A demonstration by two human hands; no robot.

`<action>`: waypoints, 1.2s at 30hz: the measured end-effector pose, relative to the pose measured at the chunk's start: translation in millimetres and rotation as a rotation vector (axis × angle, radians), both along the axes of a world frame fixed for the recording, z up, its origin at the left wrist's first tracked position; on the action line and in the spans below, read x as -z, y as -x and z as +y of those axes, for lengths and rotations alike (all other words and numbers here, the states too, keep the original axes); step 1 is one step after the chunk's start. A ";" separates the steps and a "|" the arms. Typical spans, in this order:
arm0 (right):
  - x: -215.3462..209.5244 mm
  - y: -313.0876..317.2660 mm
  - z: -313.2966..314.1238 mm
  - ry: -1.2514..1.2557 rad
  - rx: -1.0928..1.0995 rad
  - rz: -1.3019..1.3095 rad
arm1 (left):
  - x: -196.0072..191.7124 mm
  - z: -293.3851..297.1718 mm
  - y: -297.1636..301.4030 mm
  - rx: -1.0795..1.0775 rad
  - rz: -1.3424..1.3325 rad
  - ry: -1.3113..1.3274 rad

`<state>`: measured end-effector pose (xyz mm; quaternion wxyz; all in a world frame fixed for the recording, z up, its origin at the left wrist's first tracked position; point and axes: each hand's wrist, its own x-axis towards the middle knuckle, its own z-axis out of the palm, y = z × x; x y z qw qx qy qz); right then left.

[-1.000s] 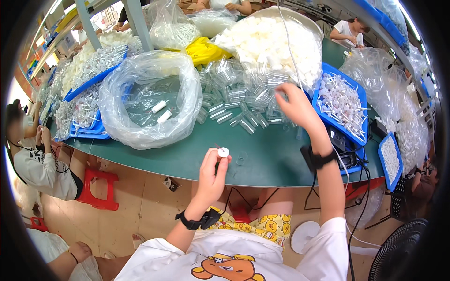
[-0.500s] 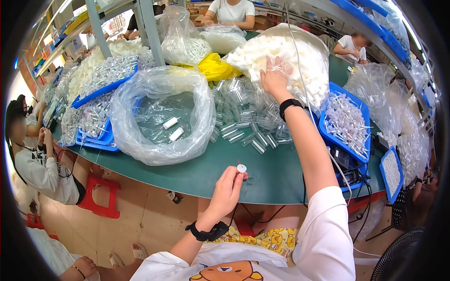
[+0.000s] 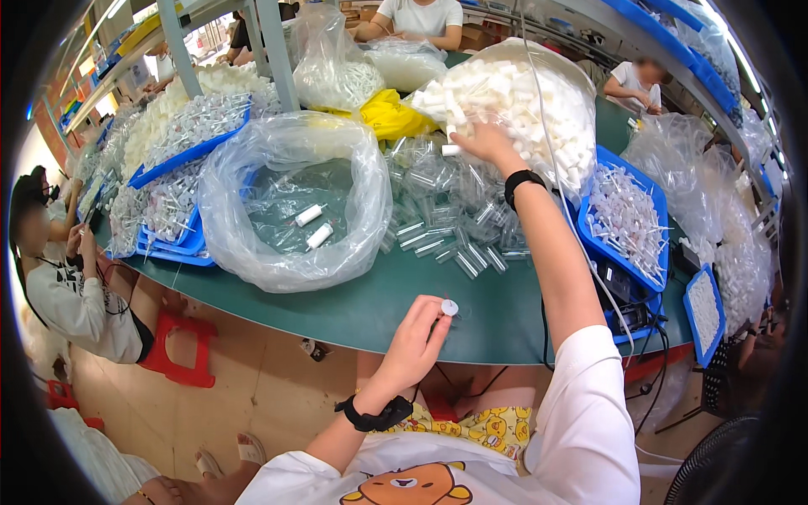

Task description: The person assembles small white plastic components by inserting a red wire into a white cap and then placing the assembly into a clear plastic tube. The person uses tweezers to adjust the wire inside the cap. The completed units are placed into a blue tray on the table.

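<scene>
In front of me, over the near table edge, my left hand (image 3: 417, 337) pinches a small part with a round white end (image 3: 449, 308) between thumb and fingertips. My right hand (image 3: 490, 140) reaches to a clear bag of white cotton-like cylinders (image 3: 547, 101). Its fingertips close on one white cylinder (image 3: 452, 151) at the bag's near left side; the far fingers are partly hidden. Just below that hand lies a heap of clear plastic tubes (image 3: 454, 223). Two white cylinders with thin wire ends (image 3: 309, 215) lie inside a large open clear bag with a rolled rim (image 3: 227, 244).
Blue trays of white stemmed parts stand at right (image 3: 627, 219) and left (image 3: 189, 139). A white cable (image 3: 539, 101) hangs beside my right forearm. A yellow bag (image 3: 391, 118) lies behind the tubes. Other people sit around the table, one beside a red stool (image 3: 181, 349).
My right hand has drawn left and slightly toward me across the bag, and a white cylinder now shows at its fingertips. My left hand has shifted slightly right with its small part.
</scene>
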<state>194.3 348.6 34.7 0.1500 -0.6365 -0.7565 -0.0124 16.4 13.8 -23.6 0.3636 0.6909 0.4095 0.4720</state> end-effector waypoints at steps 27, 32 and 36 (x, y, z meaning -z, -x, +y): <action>15.6 15.3 -31.8 -0.250 -0.008 -0.037 | 1.8 -6.5 -12.4 -0.019 0.306 -0.273; -1.0 15.4 -45.1 -0.049 -0.139 0.029 | 4.1 -6.7 -11.8 -0.023 0.301 -0.251; -0.8 13.9 -53.4 0.067 -0.335 0.071 | 5.0 -6.1 -14.0 -0.024 0.300 -0.283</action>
